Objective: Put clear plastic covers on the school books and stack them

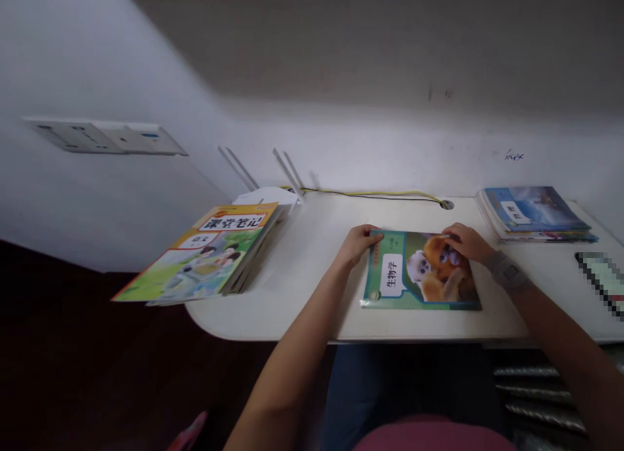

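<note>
A green biology textbook (390, 298) with golden monkeys on its cover lies sideways on the white desk in front of me. My left hand (361, 244) holds its far left corner, thumb on the cover and the other fingers curled at the edge. At the far right corner, my right hand (468, 243) grips the same book with bent fingers; a grey watch (507, 270) is on that wrist. The fingertips under the book's edge are hidden.
A stack topped by a yellow-green notes book (209, 256) overhangs the desk's left end. Behind it stands a white router (266, 195) with antennas. A yellow cable (370, 192) runs to a desk hole. Another book stack (536, 207) and a phone (604, 279) are at right.
</note>
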{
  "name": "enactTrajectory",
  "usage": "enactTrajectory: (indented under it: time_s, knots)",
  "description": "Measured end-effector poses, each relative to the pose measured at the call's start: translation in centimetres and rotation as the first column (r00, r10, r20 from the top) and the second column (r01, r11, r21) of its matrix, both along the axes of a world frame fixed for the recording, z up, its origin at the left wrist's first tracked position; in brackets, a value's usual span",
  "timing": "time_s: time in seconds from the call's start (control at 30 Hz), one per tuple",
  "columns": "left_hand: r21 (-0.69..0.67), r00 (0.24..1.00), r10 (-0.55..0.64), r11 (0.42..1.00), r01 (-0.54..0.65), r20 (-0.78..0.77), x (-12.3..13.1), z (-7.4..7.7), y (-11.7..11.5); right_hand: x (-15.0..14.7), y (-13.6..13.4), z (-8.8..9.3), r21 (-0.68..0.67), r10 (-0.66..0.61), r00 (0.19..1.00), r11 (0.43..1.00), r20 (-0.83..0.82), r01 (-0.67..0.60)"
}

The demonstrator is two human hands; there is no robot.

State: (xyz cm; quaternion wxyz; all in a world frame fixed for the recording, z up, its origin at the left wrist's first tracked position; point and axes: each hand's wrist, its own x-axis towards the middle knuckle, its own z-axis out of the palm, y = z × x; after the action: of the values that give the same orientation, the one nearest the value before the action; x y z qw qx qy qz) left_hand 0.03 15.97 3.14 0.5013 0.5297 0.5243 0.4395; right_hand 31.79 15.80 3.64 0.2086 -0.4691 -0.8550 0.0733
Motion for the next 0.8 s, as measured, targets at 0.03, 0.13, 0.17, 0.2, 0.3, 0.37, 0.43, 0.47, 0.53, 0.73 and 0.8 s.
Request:
enactTrajectory:
  time_s: [0.03,0.13,0.17,0.2,0.3,0.37,0.43,0.47,0.53,0.73,0.8]
  knots:
    - [0.002,1.0,0.01,1.0,-0.01,0.005,0.0,-0.1,0.0,0.4,0.0,0.5,-0.052,0.034,0.998,0.998,-0.06,-0.037]
    - [0.014,0.999,0.034,0.999,-0.034,-0.003,0.1,-0.1,-0.1,1.5,-0.2,1.7,-0.193,0.026,0.979,0.979,-0.2,-0.066]
    - [0.016,0.999,0.037,0.999,-0.037,-0.016,0.2,-0.1,-0.2,1.7,-0.2,1.9,-0.216,-0.01,0.976,0.976,-0.22,-0.039]
    - [0.018,0.999,0.04,0.999,-0.04,-0.035,0.3,0.0,-0.2,1.9,-0.2,2.0,-0.222,-0.05,0.971,0.975,-0.233,-0.003]
    - [0.023,0.989,0.061,0.998,-0.058,-0.138,0.7,0.0,-0.2,1.9,0.1,1.9,-0.199,-0.172,0.95,0.972,-0.261,0.121]
    - [0.032,0.966,0.092,0.996,-0.086,-0.242,0.9,0.0,-0.1,1.7,0.6,1.5,-0.2,-0.231,0.94,0.963,-0.251,0.183]
    - [0.05,0.918,0.131,0.991,-0.121,-0.375,1.2,0.0,0.1,1.5,1.3,0.8,-0.22,-0.263,0.94,0.951,-0.217,0.215]
    - [0.061,0.882,0.149,0.989,-0.136,-0.447,1.3,0.0,0.2,1.4,1.6,0.4,-0.231,-0.27,0.943,0.947,-0.194,0.224]
    - [0.085,0.792,0.174,0.984,-0.154,-0.585,1.5,0.0,0.3,1.3,2.3,-0.4,-0.247,-0.279,0.95,0.939,-0.143,0.239]
    - [0.206,0.548,0.227,0.973,-0.101,-0.805,2.8,0.0,-0.8,1.2,3.3,-1.8,-0.266,-0.303,0.953,0.917,0.021,0.297]
    - [0.292,0.429,0.258,0.956,0.014,-0.866,3.8,0.1,-1.2,1.1,3.5,-1.7,-0.271,-0.304,0.95,0.911,0.071,0.312]
